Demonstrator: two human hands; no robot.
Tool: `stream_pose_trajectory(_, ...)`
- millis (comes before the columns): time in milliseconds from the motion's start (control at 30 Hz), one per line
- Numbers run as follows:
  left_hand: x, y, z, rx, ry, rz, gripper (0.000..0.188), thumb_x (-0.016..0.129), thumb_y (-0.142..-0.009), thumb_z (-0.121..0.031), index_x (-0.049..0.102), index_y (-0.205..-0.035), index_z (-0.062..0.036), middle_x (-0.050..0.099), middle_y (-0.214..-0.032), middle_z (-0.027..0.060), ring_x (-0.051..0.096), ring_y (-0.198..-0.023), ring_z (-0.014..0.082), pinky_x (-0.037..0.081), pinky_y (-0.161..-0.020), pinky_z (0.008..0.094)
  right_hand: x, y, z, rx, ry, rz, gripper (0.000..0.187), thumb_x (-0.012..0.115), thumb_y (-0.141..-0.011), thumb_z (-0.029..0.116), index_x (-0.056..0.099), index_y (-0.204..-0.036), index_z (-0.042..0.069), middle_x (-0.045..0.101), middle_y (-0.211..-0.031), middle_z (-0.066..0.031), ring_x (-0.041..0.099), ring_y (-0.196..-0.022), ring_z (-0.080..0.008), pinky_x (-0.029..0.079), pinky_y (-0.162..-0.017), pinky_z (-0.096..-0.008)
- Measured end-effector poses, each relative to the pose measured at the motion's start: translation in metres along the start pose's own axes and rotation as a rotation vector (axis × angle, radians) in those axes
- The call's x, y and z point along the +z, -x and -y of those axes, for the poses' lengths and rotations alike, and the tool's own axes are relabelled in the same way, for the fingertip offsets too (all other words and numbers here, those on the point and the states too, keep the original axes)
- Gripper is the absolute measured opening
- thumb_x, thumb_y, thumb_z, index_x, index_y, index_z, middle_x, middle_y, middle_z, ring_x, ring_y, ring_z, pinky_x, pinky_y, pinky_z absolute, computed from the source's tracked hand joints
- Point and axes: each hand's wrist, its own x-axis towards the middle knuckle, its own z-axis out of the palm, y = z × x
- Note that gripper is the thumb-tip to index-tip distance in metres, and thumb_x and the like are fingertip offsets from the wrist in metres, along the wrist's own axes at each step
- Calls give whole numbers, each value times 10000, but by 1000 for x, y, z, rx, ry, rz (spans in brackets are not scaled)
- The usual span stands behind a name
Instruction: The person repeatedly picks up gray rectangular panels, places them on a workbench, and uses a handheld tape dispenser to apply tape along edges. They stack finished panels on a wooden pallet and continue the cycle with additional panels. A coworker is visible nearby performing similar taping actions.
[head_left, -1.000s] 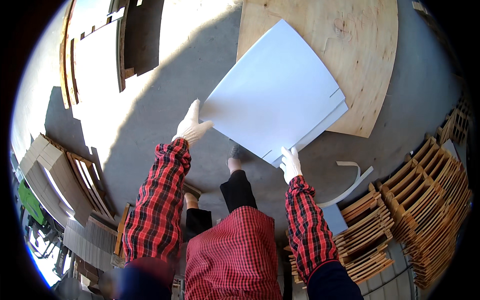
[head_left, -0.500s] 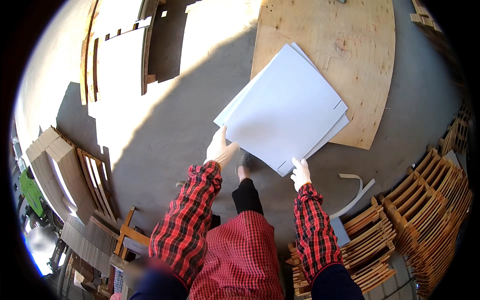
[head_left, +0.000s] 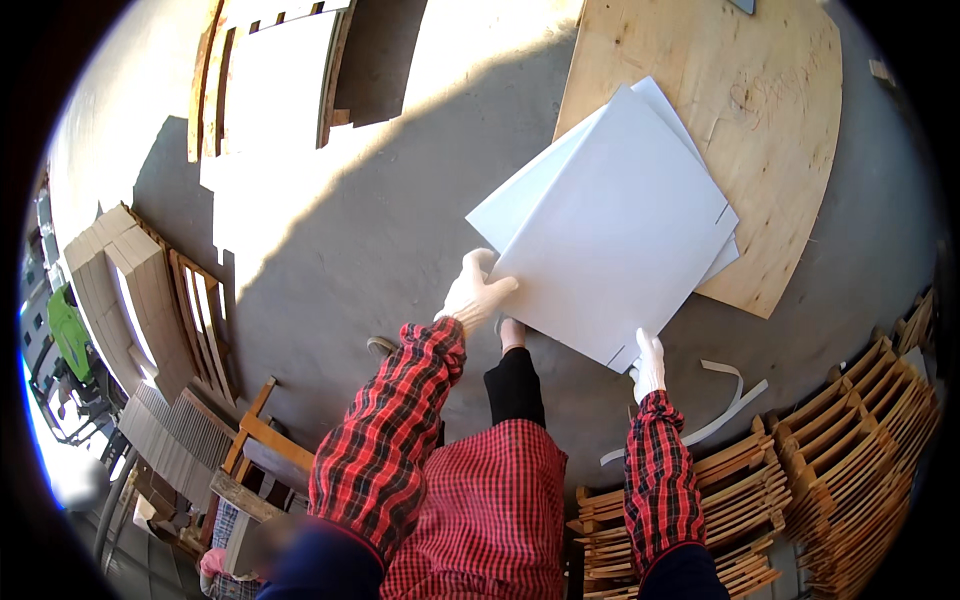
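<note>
A large white sheet [head_left: 620, 230], flat and board-like with short dark slits at two corners, is tilted in front of me. My left hand [head_left: 475, 292], in a white glove, grips its left corner, thumb on top. At its near corner, my right hand [head_left: 649, 366], also gloved, pinches the edge, with fingers partly hidden. Under it lies another white sheet [head_left: 530, 190], turned at an angle so that its corners stick out at left, top and right. That lower sheet rests over the near end of a plywood board [head_left: 780, 150].
White strips [head_left: 735, 405] lie on the floor at right. Stacked wooden frames [head_left: 850, 440] stand at lower right. At left are a stack of grey-brown boards [head_left: 100, 270] and a wooden pallet [head_left: 205, 330]; another pallet [head_left: 215, 90] is in sunlight at far left.
The top sheet has slid toward me and turned against the lower one, which now shows more at left and top. Both hands moved with it. The whole view has shifted slightly.
</note>
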Motion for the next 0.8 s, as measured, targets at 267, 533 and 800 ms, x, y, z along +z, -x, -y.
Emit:
stream_pose_trajectory(267,-24,187,-5,-91,30,190,650,610,-878,-440,516,-1263,75,721,-989,205,739,-720,250,580,-747,336,-76,175,7,-297,465,-179,746,722,-860,365,475,-1429,-49,583,-1368,-263,597,-1213,-366,444,-1040,-411)
stream_pose_trajectory(533,-70,333,126,-181,373,-118,638,606,-859,-296,455,-1409,-12,704,-1076,198,731,-711,260,591,-676,334,-33,311,2,-624,784,-25,630,742,-821,384,625,-1286,-25,648,-1270,-256,614,-1206,-343,460,-1025,-413)
stream_pose_trajectory(800,-105,471,313,26,1196,-248,425,554,-928,-92,586,-1335,28,678,-1080,135,603,-585,141,536,-509,289,104,445,6,-1043,1663,519,503,762,-789,481,665,-1012,41,663,-980,-177,645,-904,-359,499,-784,-453)
